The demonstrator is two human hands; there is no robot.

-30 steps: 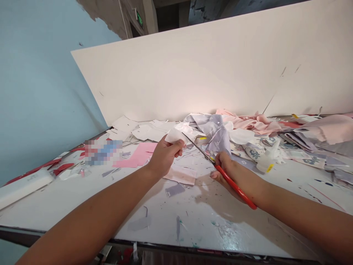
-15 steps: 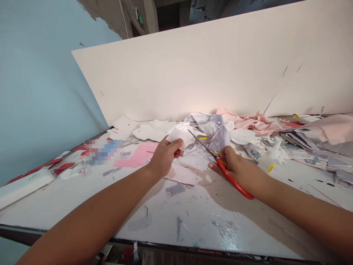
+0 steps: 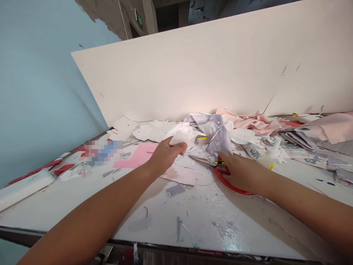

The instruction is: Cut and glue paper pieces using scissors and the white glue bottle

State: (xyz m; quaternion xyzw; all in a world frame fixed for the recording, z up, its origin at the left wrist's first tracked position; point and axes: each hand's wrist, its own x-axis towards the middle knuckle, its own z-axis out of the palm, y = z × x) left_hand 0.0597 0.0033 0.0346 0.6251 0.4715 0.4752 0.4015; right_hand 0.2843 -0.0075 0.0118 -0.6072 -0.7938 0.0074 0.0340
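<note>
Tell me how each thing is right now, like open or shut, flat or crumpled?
left hand, closed, pinching the white scrap
white scrap, lifted off the table, slightly bent
right hand, gripping the scissors
scissors, blades shut, resting on the table
pink sheet, flat on the table
fabric pile, crumpled
table, littered with snippets

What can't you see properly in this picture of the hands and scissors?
All in the head view:
- The right hand covers the handles of the scissors; its grip cannot be told.
- The left hand hides part of the white scrap.
- A pixelated patch blurs something on the table.
- The green sign is too small to read.
</note>
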